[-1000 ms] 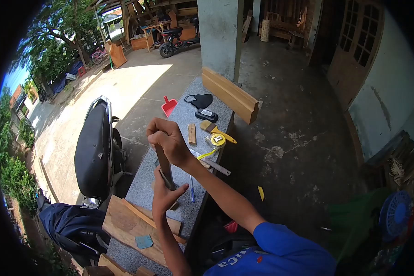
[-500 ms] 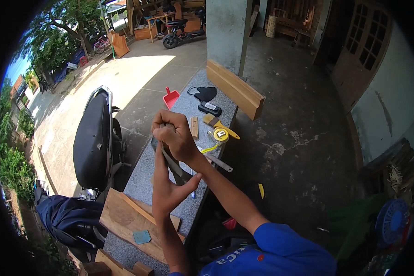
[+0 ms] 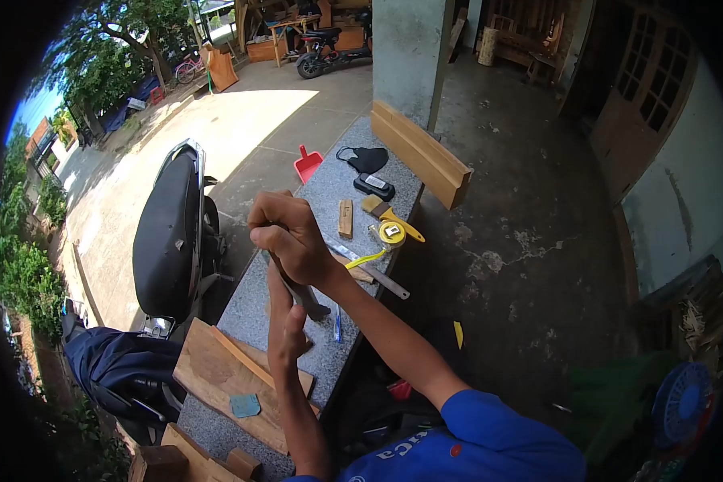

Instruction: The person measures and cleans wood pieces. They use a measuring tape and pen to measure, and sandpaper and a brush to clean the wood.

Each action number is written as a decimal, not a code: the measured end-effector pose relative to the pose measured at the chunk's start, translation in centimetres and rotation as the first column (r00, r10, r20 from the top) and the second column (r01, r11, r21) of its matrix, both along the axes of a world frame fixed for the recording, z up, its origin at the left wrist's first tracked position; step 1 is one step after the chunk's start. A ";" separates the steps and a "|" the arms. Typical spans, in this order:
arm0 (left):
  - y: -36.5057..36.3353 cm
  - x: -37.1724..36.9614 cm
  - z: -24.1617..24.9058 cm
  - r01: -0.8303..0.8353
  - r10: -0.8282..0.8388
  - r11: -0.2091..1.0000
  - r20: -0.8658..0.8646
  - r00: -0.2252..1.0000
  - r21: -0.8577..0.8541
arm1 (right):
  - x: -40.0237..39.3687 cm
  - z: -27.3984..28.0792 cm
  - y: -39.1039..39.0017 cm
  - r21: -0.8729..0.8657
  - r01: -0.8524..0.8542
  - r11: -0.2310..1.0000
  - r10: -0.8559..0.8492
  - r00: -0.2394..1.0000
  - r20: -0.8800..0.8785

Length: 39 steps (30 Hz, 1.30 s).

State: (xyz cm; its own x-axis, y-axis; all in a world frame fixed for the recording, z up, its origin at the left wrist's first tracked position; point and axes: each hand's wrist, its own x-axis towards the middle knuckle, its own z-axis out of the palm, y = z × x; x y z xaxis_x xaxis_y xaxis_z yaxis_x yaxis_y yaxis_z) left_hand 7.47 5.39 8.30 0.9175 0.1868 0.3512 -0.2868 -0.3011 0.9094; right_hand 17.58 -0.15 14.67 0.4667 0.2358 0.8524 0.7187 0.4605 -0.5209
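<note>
My right hand [image 3: 287, 237] is a closed fist around the upper end of a dark grey-brown strip [image 3: 307, 300], raised over the granite bench top [image 3: 241, 309]. The strip's exact kind cannot be made out; its lower end sticks out below the fist. My left hand [image 3: 284, 325] is upright just under the fist, fingers stretched along the strip and thumb pointing up. Its fingertips are partly hidden behind the right hand. Near the hands lie a blue pen-like tool [image 3: 337, 324], a metal ruler [image 3: 381, 277] and a small wood block [image 3: 345, 218].
A yellow tape measure [image 3: 391, 233], a brush [image 3: 394, 217], a black case [image 3: 374, 186] and a black mask [image 3: 367, 159] lie farther along the bench. A thick beam [image 3: 418, 153] overhangs its far right edge. A wooden board [image 3: 209, 361] with a blue-green sandpaper-like piece [image 3: 245, 405] lies nearer. A motorbike [image 3: 169, 233] stands left.
The right fist has shifted left and slightly down along with the strip. My left hand has turned, its thumb moving from spread sideways to upright. The whole view has shifted slightly.
</note>
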 end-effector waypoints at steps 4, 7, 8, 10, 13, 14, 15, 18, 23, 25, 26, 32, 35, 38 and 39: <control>-0.6 -0.4 -5.0 -0.078 0.093 0.990 -0.131 0.987 0.119 | 0.9 -0.1 -1.2 0.011 -0.091 0.996 0.092 0.983 -0.161; -2.1 -1.6 0.8 -0.056 0.054 0.995 0.023 0.998 0.078 | 0.5 -0.2 -1.1 0.012 -0.074 0.997 0.075 0.990 -0.121; -2.4 -1.6 2.8 -0.062 0.055 0.995 0.079 0.995 0.082 | 0.4 -0.2 -0.9 0.019 -0.060 0.998 0.062 0.995 -0.079; -2.2 -0.5 3.3 -0.096 0.086 0.990 0.097 0.992 0.099 | 0.6 -0.2 -0.4 0.037 -0.015 0.999 0.015 1.000 0.006; -0.9 1.7 -0.9 -0.126 0.129 0.985 -0.023 0.991 0.115 | 1.1 0.0 -0.4 0.031 -0.066 0.997 0.070 0.989 -0.127; -0.3 2.0 -3.1 -0.102 0.115 0.989 -0.119 0.986 0.107 | 1.2 0.2 -0.8 0.019 -0.071 0.997 0.074 0.980 -0.182; -0.1 1.8 -4.7 -0.081 0.100 0.992 -0.215 0.971 0.095 | 1.4 0.2 -1.0 0.023 -0.076 0.997 0.079 0.981 -0.177; -1.3 0.0 -6.4 -0.117 0.130 0.991 -0.306 0.943 0.061 | 1.6 0.0 -1.0 0.017 -0.074 0.997 0.076 0.986 -0.151; -0.7 1.0 1.3 0.009 0.011 0.980 0.100 0.995 -0.200 | 0.5 0.1 0.6 -0.003 -0.015 1.000 0.015 0.999 -0.038; 0.7 2.1 1.9 0.033 -0.025 0.957 0.030 0.999 -0.287 | 0.8 0.3 0.8 -0.007 0.011 1.000 -0.012 0.998 -0.057; 1.2 2.7 1.2 0.009 -0.016 0.966 -0.022 1.000 -0.258 | 1.5 0.2 1.1 0.004 0.021 1.000 -0.021 0.998 -0.061; 0.3 1.8 -5.0 -0.078 0.057 0.988 -0.162 0.985 -0.130 | 2.1 0.1 1.2 -0.020 0.056 0.998 -0.057 0.997 -0.058; 0.9 0.7 -3.5 -0.078 0.074 0.996 -0.078 0.994 -0.049 | -0.1 0.0 1.1 -0.079 0.079 0.994 -0.078 0.997 0.023; 2.3 0.6 -1.3 -0.015 0.095 0.885 0.148 0.985 -0.465 | -1.1 0.2 0.8 -0.268 0.164 0.949 -0.118 0.977 0.179; 2.3 0.4 0.1 0.014 0.164 0.770 0.220 0.962 -0.638 | -1.5 0.2 0.6 -0.266 0.228 0.937 -0.166 0.957 0.237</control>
